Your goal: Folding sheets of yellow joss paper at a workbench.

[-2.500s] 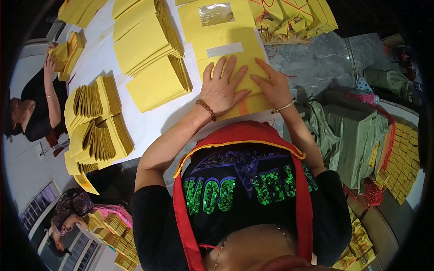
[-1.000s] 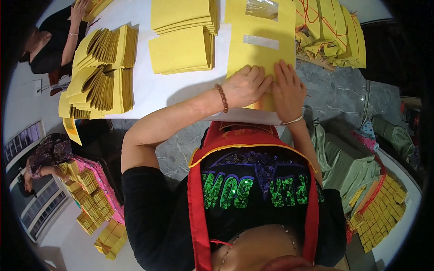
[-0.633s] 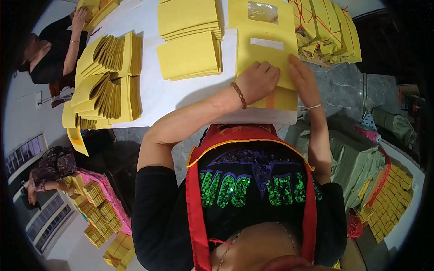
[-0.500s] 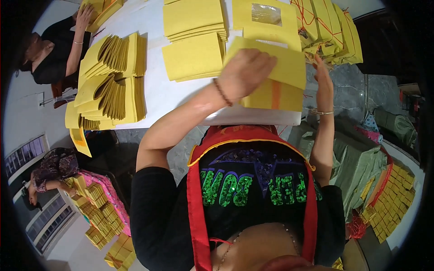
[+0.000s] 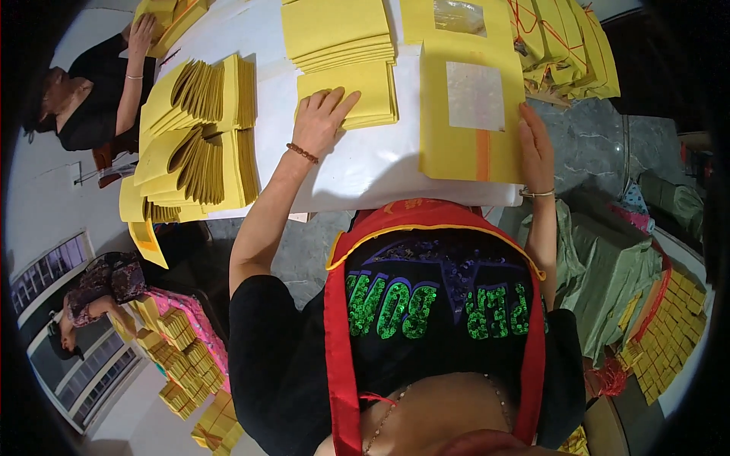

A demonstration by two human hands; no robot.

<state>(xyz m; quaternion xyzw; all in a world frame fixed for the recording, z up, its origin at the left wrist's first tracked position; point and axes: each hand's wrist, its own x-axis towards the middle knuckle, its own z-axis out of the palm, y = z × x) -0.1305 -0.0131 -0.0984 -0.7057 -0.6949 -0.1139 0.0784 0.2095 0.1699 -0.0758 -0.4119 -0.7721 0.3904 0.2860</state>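
My left hand, fingers spread, rests on the near stack of folded yellow paper. My right hand is stretched out along the right edge of a pile of flat yellow sheets, its fingers beside that edge. The top sheet bears a shiny whitish square and an orange stripe. Just beyond it lies another yellow sheet with a silvery patch. A second folded stack sits behind the one under my left hand. Neither hand appears to grip anything.
Fanned bundles of folded yellow paper stand on the white table at left. Red-tied yellow bundles are at far right. A co-worker's hand touches yellow paper at far left. Green sacks stand right of me.
My left hand has moved left, from a folded yellow sheet over the right pile to the near folded stack. That folded sheet no longer covers the pile, and the whitish square shows.
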